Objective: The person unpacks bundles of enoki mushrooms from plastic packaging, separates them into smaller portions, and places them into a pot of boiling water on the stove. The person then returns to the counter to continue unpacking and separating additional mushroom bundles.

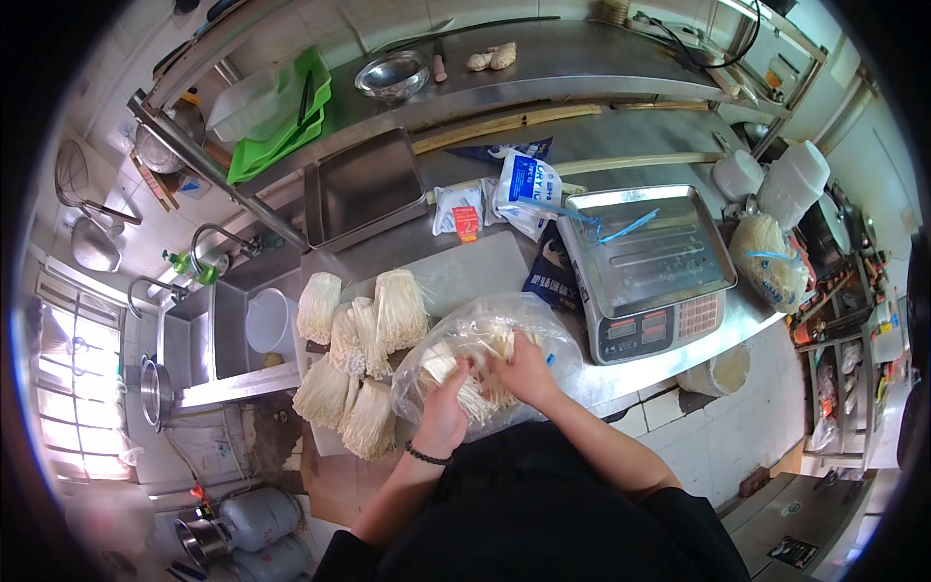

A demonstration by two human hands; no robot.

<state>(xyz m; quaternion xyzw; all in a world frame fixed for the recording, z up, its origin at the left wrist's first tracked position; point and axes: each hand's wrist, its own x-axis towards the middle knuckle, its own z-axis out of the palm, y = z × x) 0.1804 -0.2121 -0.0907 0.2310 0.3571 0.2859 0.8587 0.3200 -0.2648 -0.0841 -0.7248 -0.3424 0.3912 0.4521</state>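
A clear plastic bag [556, 331] lies open at the front of the steel counter, with enoki mushrooms [473, 400] inside its mouth. My left hand [445, 411], a dark beaded bracelet at its wrist, grips a clump of the pale stems. Opposite it, my right hand [527, 367] reaches into the bag with its fingers closed on more stems; the fingertips are partly hidden among them. Several trimmed enoki bundles [400, 313] rest left of the bag, on and around a pale cutting board [473, 269].
Right of the bag stands a digital scale [658, 331] with a steel tray [647, 254]. Behind the board are a deep steel pan [367, 185] and printed packets [527, 189]. A double sink [189, 335] is left. A shelf [582, 54] overhangs the back; gas cylinders [262, 516] stand below left.
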